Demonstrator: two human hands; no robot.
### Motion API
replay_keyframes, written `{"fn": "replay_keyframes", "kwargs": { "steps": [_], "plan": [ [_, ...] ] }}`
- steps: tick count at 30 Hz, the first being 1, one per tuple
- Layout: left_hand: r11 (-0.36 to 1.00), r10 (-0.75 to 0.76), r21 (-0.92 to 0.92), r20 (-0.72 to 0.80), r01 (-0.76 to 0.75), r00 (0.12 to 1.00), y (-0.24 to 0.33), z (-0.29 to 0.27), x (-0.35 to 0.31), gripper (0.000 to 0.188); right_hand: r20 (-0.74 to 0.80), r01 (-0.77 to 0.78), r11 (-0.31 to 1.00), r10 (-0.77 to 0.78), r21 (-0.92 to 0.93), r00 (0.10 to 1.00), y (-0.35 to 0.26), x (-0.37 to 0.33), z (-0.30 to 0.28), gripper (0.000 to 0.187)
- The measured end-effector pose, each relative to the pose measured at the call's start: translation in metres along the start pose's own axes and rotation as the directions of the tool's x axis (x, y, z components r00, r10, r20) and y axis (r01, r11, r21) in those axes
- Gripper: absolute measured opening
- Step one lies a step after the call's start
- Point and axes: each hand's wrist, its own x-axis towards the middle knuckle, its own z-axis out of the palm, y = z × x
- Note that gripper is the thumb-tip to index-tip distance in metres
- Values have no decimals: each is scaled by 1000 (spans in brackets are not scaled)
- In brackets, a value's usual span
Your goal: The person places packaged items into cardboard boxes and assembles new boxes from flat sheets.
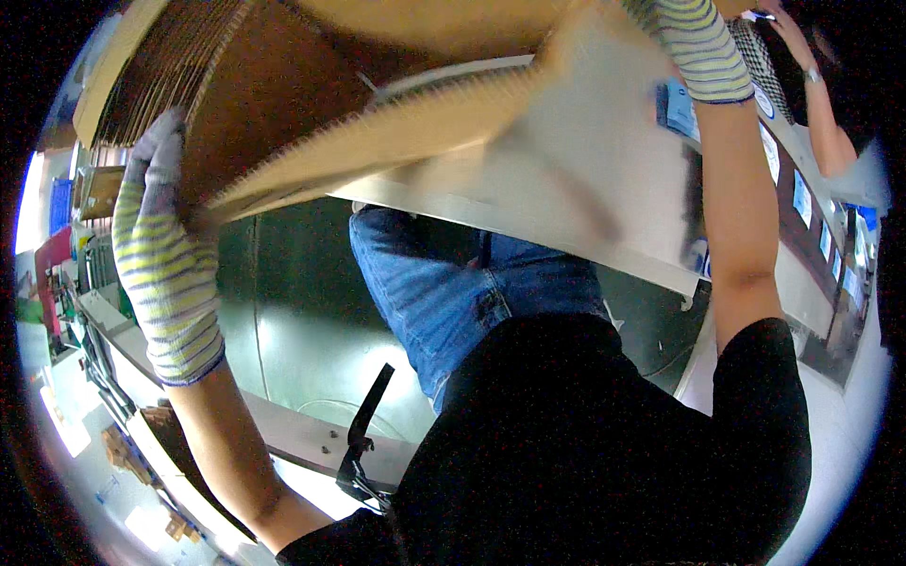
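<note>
My left hand (165,236), in a grey and yellow-green striped glove, is closed on the edge of a large piece of brown corrugated cardboard (406,146). The cardboard is tilted and reaches past the top of the picture, with one side blurred by motion. Ribbed, layered edges (160,71) show beside my left fingers. Raised at the upper right is my right hand (698,47), in a matching glove. Its fingers are hidden past the top edge, so their grip is not visible. Under the cardboard lies a pale work table (566,189).
Blue and white labels (802,195) line a surface at the right. Another person's arm (821,104) with a wristwatch is beyond my right hand. A black lever-like part (368,415) stands on a rail left of my body. Small cardboard boxes (127,453) sit farther left.
</note>
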Motion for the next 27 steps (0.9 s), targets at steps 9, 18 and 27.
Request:
{"fn": "replay_keyframes", "kwargs": {
  "steps": [9, 18, 27],
  "plan": [
    [937, 239, 187, 271, -294, 933, 64, 13, 33, 25, 281, 148, 908, -35, -391, 959, 58, 40, 52, 60],
    [908, 412, -12, 209, -419, 887, 30, 109, 48, 33, 98, -143, 684, 301, -716, 949, 75, 36, 29, 46],
    [999, -11, -49, -157, 3, 988, 13, 67, 13, 25, 37, -48, 934, 65, -353, 997, 69, -19, -14, 45]
  ]
}}
